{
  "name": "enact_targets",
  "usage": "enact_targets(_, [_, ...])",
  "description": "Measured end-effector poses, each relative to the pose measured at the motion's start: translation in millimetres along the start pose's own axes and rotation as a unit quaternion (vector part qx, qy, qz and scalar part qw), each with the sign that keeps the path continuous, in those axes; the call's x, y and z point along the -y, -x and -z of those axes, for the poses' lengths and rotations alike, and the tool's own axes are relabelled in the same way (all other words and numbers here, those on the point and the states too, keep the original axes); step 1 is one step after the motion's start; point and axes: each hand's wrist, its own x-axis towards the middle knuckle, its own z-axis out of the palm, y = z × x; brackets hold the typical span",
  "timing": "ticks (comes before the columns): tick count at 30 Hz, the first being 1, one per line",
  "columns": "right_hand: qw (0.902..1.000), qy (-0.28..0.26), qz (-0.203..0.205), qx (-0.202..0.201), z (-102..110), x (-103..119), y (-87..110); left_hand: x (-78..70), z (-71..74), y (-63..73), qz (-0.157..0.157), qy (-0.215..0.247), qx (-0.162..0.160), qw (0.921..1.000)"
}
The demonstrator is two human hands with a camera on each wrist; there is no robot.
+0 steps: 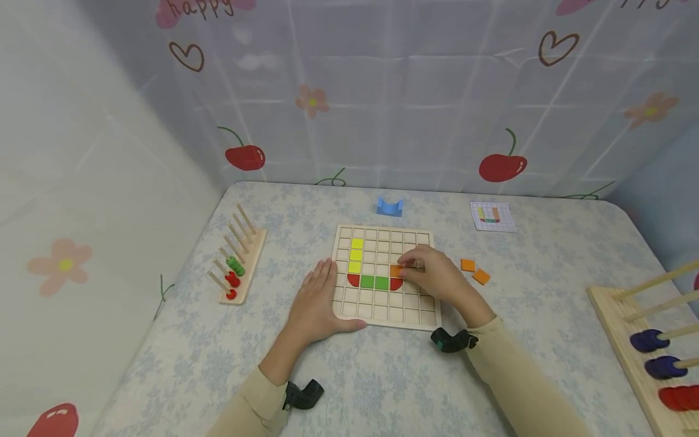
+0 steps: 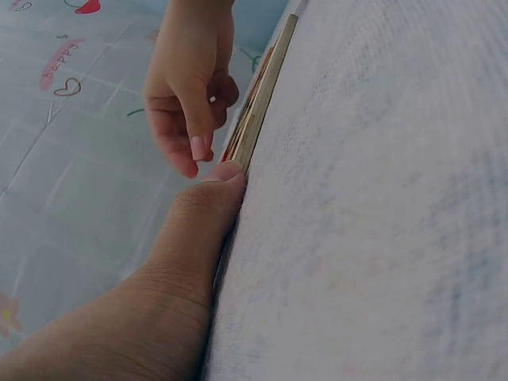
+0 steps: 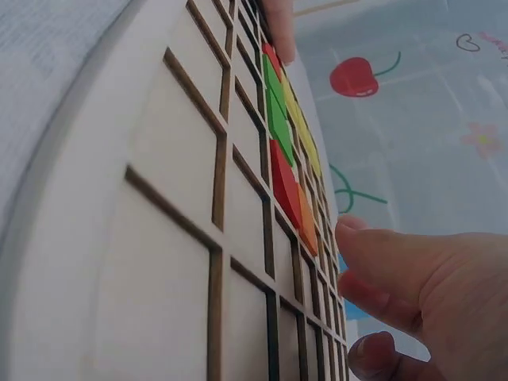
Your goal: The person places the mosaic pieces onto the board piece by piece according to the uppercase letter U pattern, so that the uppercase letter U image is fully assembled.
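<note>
A square wooden grid board [image 1: 382,308] lies on the table. Along its left edge my left hand [image 1: 312,303] rests with straight fingers, the thumb [image 2: 218,186] against the near edge. Over the board's right half, my right hand [image 1: 437,273] has its fingertips right by an orange tile [image 1: 395,271]. In the right wrist view that orange tile [image 3: 307,222] lies in its cell, the loosely bent fingers [image 3: 377,294] beside it with nothing between them. Yellow tiles [image 1: 355,255] form a column; below run green tiles [image 1: 374,283] between red rounded tiles [image 1: 354,280].
Two loose orange tiles [image 1: 481,277] lie right of the board. Behind them is a pattern card [image 1: 493,216]. A blue curved block [image 1: 389,207] stands beyond the board. A peg stand with beads [image 1: 248,270] is at left, a larger wooden bead frame [image 1: 622,352] at right.
</note>
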Motion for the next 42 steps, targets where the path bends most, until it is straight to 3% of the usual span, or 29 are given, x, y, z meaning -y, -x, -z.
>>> enact_targets(21, [0.9939,0.043,-0.079,-0.064,55,-69,34.7,0.5,0.1,0.0,-0.001,0.003,-0.003,1.0])
enact_targets(42, [0.9921,0.046,-0.105,-0.051,62,-81,39.0,2.1,-2.3,-0.9,-0.005,-0.001,-0.005,1.0])
